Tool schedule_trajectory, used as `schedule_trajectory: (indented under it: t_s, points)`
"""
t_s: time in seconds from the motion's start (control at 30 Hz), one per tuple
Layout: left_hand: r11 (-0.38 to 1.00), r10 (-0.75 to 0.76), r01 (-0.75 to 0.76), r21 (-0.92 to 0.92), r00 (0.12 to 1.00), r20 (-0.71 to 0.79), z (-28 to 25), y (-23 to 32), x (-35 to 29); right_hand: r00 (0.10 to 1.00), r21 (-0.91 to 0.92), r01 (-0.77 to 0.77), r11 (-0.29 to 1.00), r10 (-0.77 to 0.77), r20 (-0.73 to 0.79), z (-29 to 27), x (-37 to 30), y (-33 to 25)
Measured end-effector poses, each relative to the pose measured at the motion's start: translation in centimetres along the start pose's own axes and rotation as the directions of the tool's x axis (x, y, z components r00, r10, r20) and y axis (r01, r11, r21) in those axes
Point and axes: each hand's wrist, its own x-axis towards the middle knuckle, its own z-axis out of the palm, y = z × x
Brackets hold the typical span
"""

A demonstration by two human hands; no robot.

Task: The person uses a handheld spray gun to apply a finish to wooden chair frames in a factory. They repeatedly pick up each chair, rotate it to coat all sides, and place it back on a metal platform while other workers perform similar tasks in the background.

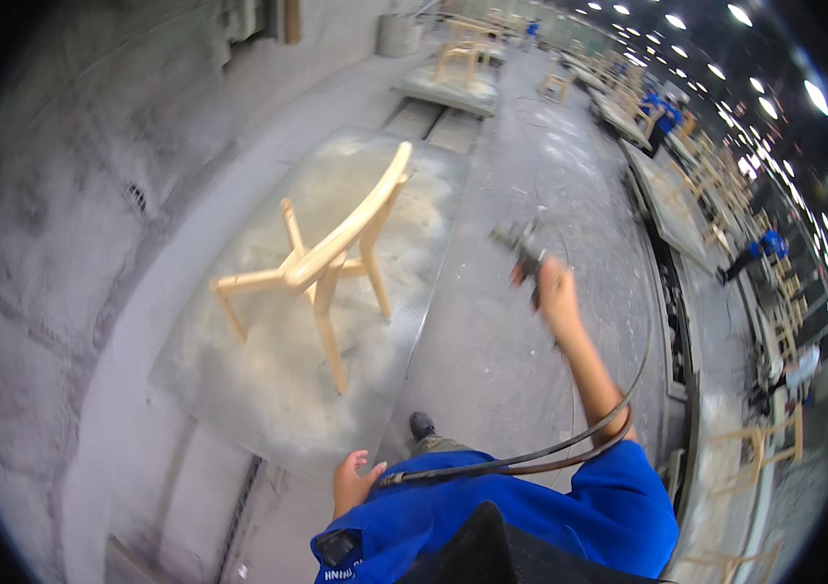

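A pale wooden chair frame [336,243], with a curved top rail and no seat panel, stands on a flat grey board [239,389] dusted with light overspray. My right hand [557,292] is closed round the handle of a spray gun [523,240], held to the right of the chair and pointing up and left; motion blurs the gun. A dark hose [531,455] loops over my right forearm and crosses in front of my body. My left hand [350,484] is low by my waist, close to the hose, its fingers apart and holding nothing visible.
A grey wall [73,243] runs along the left. Ahead, another board [448,90] carries more chairs. A dark floor track [672,311] lies to the right, beyond it rows of boards with chairs. Several people in blue work there, including one person [665,122] farther off.
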Motion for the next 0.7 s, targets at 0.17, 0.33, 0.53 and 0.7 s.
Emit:
schedule_trajectory:
  t_s: [0.17, 0.33, 0.53, 0.7]
  points:
    - [0.972, 0.217, -0.233, -0.036, 0.944, -0.248, -4.1, 4.9, 8.7, 0.954, 0.328, -0.299, 0.896, 0.274, 0.122, 4.3, -15.2, 3.7]
    - [0.872, 0.293, -0.433, -0.229, 0.836, -0.464, -8.7, 15.8, 18.4, 0.864, 0.382, -0.49, 0.784, 0.378, 0.332, 6.7, -20.8, 4.9]
    - [0.902, 0.259, -0.383, -0.201, 0.85, -0.459, -9.3, 20.3, 20.5, 0.83, 0.43, -0.532, 0.729, 0.348, 0.435, 5.9, -21.7, 4.2]
    - [0.892, 0.263, -0.341, -0.296, 0.925, -0.275, -10.9, 21.3, 19.1, 0.789, 0.385, -0.602, 0.7, 0.448, 0.42, 4.7, -20.5, 6.5]
